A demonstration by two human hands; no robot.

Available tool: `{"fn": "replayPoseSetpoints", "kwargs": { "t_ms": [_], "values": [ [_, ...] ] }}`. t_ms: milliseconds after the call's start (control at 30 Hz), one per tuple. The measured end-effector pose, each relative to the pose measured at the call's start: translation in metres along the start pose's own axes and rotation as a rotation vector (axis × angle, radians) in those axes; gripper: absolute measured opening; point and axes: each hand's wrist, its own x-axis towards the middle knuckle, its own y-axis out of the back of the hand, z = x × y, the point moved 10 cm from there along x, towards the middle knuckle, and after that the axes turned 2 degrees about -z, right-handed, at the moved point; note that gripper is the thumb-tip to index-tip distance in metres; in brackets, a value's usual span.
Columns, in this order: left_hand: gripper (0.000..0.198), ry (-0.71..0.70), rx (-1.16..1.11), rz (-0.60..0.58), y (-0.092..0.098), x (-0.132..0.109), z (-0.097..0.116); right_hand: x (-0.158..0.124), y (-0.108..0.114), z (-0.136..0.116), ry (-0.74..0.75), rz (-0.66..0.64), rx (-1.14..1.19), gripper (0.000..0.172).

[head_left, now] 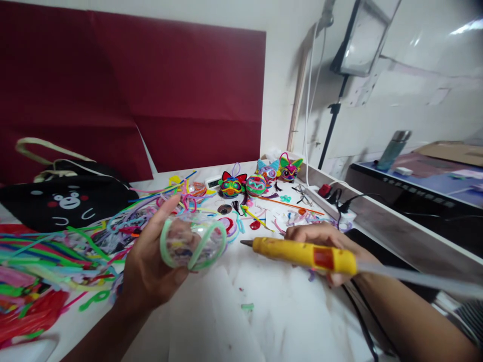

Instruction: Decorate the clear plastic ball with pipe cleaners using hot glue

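Cupping the clear ball (177, 246) from the left side, in the centre-left of the head view, the person's left hand (145, 266) grips it between thumb and fingers, probably so that the green fuzzy strip (206, 246) around it faces outward, uncovered. At centre right, the right hand (320, 234) is closed around a yellow glue gun (290, 252) — its nozzle points left towards the ball, apart from it — and a translucent stick (407, 276) trails from its rear. Coloured strips (45, 256) crowd the left edge, seemingly for easy reach, while decorated balls (233, 186) sit upper centre, perhaps to leave the nearer tabletop (211, 322) as working room.
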Motion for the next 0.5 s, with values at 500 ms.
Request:
{"fn": "replayPoseSetpoints", "kwargs": {
  "t_ms": [500],
  "values": [
    [0.086, 0.175, -0.298, -0.029, -0.019, 0.001, -0.032, 0.024, -0.102, 0.041, 0.18, -0.147, -0.878, 0.041]
  ]
}}
